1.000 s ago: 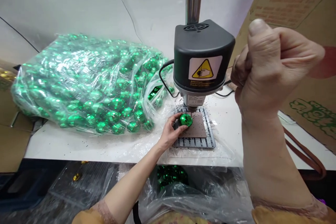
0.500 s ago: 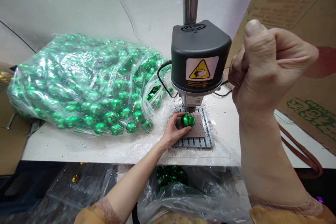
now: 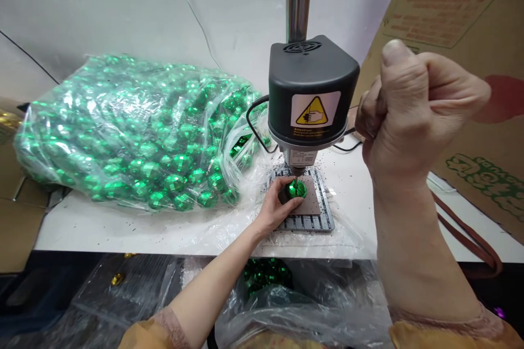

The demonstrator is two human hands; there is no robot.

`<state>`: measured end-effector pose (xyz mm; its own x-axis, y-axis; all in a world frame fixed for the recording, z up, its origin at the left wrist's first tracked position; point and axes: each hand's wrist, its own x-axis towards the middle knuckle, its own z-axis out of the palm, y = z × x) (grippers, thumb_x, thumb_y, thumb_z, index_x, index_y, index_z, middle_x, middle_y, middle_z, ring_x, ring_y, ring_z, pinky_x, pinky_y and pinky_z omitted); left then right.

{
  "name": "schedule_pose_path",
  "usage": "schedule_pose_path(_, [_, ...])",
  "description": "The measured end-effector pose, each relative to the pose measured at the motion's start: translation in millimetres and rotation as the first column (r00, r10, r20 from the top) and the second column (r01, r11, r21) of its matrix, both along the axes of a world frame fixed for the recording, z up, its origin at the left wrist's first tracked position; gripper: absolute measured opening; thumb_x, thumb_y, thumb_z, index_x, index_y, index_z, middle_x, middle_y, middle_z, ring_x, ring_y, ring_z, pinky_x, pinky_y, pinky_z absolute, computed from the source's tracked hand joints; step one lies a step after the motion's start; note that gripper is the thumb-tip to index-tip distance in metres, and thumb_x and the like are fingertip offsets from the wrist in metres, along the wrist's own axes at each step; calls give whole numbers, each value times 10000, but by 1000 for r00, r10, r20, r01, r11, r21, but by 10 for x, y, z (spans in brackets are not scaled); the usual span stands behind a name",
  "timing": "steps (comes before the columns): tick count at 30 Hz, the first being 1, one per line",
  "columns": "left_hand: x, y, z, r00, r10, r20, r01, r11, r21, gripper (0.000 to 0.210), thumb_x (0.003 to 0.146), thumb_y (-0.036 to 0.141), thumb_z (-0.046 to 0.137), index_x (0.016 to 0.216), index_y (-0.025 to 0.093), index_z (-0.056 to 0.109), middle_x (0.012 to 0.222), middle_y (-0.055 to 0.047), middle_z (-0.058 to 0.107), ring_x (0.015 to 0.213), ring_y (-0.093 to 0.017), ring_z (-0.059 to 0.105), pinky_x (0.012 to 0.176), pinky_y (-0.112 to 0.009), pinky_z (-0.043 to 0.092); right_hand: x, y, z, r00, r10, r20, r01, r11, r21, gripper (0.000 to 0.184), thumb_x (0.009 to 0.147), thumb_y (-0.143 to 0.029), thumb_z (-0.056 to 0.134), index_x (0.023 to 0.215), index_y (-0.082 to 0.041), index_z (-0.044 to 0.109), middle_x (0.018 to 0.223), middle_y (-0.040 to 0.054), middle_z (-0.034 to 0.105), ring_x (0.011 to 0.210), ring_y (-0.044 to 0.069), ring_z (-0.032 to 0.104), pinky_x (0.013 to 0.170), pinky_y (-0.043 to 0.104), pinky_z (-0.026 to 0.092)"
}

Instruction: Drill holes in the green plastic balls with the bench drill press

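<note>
A shiny green faceted ball (image 3: pixel 296 189) rests on a brown square board (image 3: pixel 314 204) beneath a bench drill press (image 3: pixel 313 87). Thumb and fingers of my left hand (image 3: pixel 275 203) grip the ball from its left side. The drill's chuck sits just over the ball, and I cannot tell whether its bit touches. My right hand (image 3: pixel 413 114) is closed in a fist, raised beside the drill head on its right; what its fingers wrap round is hidden. Under the board lies the slotted metal base (image 3: pixel 327 222) of the press.
A large clear plastic bag (image 3: pixel 135 131) of green balls lies left of the press. At the right stands a cardboard box (image 3: pixel 450 65), with a brown strap (image 3: pixel 470 240) near it. Dark shavings dot the white table (image 3: pixel 123 229). More green balls (image 3: pixel 268 275) lie in plastic below.
My left hand and the ball have shifted slightly right under the chuck. My right fist sits slightly lower and further left, still closed.
</note>
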<state>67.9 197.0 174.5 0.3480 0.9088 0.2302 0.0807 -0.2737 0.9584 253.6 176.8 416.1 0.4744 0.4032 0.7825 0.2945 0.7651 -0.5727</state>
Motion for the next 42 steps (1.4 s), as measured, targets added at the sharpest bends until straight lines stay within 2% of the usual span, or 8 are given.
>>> schedule_pose_path(7, [15, -2, 2, 1000, 11, -21, -11, 1000, 1, 569, 903, 562, 1026, 1308, 253, 773, 1323, -100, 824, 1272, -326, 776, 1165, -481, 607, -85, -97, -229, 995, -70, -64, 74, 995, 71, 594, 1083, -305, 704, 594, -214, 380, 524, -67, 310, 475, 63, 323, 527, 344, 333])
schedule_pose_path(14, [13, -2, 4, 1000, -1, 1, 1, 1000, 3, 570, 909, 562, 1027, 1313, 259, 764, 1339, -99, 814, 1287, -326, 769, 1177, -487, 598, -98, -175, -505, 986, -161, -48, 167, 970, 175, 583, 1020, -223, 660, 659, -176, 205, 533, -60, 298, 467, 46, 309, 532, 332, 227])
schedule_pose_path(17, [7, -3, -1, 1000, -4, 3, 4, 1000, 4, 561, 916, 548, 1024, 1320, 259, 765, 1349, -103, 813, 1299, -331, 766, 1182, -490, 592, -50, -182, -627, 982, -190, -16, 190, 966, 174, 587, 1037, -280, 700, 639, -176, 281, 530, -68, 286, 461, 47, 279, 518, 325, 223])
schedule_pose_path(21, [1, -5, -12, 1000, -2, 10, 2, 1000, 7, 559, 922, 556, 1022, 1319, 256, 765, 1346, -99, 811, 1292, -325, 761, 1175, -479, 589, -17, -174, -724, 985, -174, -2, 168, 952, 256, 637, 1071, -369, 735, 669, -187, 275, 515, -77, 274, 439, 54, 237, 473, 311, 229])
schedule_pose_path(26, [-3, -8, -20, 1000, -16, 23, 16, 1000, 22, 524, 936, 549, 1016, 1289, 251, 768, 1314, -92, 807, 1260, -317, 756, 1141, -467, 588, 35, -169, -764, 982, -113, 154, 46, 923, 382, 496, 1042, -121, 675, 715, -202, 311, 552, -90, 318, 437, 46, 281, 467, 294, 259])
schedule_pose_path(28, [-1, -11, -19, 1000, -13, 16, 13, 1000, 25, 511, 934, 536, 1018, 1283, 253, 774, 1298, -88, 808, 1250, -316, 755, 1135, -467, 583, 62, -168, -773, 975, -106, 196, 18, 913, 408, 461, 1044, -96, 644, 721, -202, 332, 575, -86, 336, 453, 45, 297, 473, 291, 256])
schedule_pose_path(32, [7, -21, -16, 999, -3, 33, 2, 1000, 20, 511, 930, 535, 1018, 1284, 255, 779, 1315, -92, 809, 1260, -321, 754, 1140, -477, 583, 98, -167, -798, 965, -61, 254, -54, 904, 423, 441, 1062, -119, 621, 738, -209, 336, 581, -87, 311, 437, 49, 291, 446, 285, 250])
schedule_pose_path(42, [0, -26, 13, 999, -12, 45, 13, 1000, -4, 521, 924, 538, 1022, 1277, 252, 766, 1317, -99, 793, 1277, -335, 743, 1169, -502, 568, 126, -184, -878, 940, -109, 323, -45, 900, 434, 342, 1057, -75, 549, 816, -245, 374, 637, -85, 327, 456, 64, 303, 446, 323, 260])
